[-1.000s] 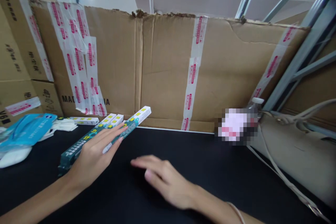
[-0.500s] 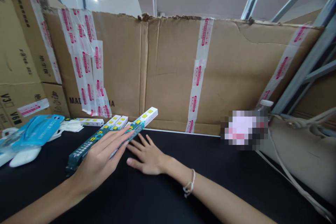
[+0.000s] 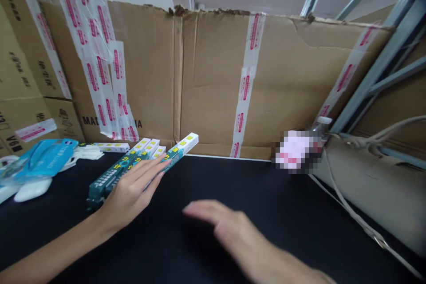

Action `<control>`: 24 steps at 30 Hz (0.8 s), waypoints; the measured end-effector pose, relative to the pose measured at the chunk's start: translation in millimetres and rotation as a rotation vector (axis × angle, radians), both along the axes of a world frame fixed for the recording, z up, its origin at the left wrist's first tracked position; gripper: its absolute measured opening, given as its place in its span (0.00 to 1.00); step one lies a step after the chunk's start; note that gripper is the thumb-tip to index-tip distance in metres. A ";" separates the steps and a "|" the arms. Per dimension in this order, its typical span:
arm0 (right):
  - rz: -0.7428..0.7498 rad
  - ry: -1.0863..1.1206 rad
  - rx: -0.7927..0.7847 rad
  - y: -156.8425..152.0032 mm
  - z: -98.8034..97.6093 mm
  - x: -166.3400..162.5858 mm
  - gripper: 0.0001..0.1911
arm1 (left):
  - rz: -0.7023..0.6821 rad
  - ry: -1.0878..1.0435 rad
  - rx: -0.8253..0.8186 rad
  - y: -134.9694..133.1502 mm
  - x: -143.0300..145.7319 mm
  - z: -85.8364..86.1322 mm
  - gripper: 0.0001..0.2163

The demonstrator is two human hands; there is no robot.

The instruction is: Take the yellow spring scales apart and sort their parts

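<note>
Since half a second ago the right hand (image 3: 233,235) has pulled back from beside the boxes toward the near edge and now floats blurred over the black tabletop (image 3: 273,195), fingers loosely spread, holding nothing. The left hand (image 3: 133,191) hasn't budged: flat, open grip, fingers resting on the row of long, narrow teal-and-white cardboard boxes (image 3: 140,164).

Those boxes lie side by side on the tabletop's left part, long axes running diagonally, teal ends toward the near left, white ends pointing at the taped brown cardboard wall (image 3: 213,80).

My take: to square the row up, keep the left palm pressing flat and even so none skews or rides over its neighbour.

Farther left there's a blue plastic packet (image 3: 43,159), plus one more box lying crosswise by the wall.
</note>
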State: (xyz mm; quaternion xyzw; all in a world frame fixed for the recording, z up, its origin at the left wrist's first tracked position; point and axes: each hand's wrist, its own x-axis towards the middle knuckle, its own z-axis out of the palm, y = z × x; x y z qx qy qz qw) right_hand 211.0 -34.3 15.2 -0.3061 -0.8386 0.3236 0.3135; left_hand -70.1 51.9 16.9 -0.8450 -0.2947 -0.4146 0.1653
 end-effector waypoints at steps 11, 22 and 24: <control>-0.778 -0.592 0.022 -31.4 -69.4 159.6 0.44 | -0.036 0.019 -0.009 -2.2 0.6 6.9 0.15; -0.542 -0.537 0.579 -51.8 -74.4 -100.7 0.42 | -0.044 0.015 0.015 0.9 -2.5 14.3 0.17; -0.637 -0.457 0.671 -58.2 -86.1 -155.5 0.33 | -0.048 0.014 0.010 1.3 -1.5 14.7 0.17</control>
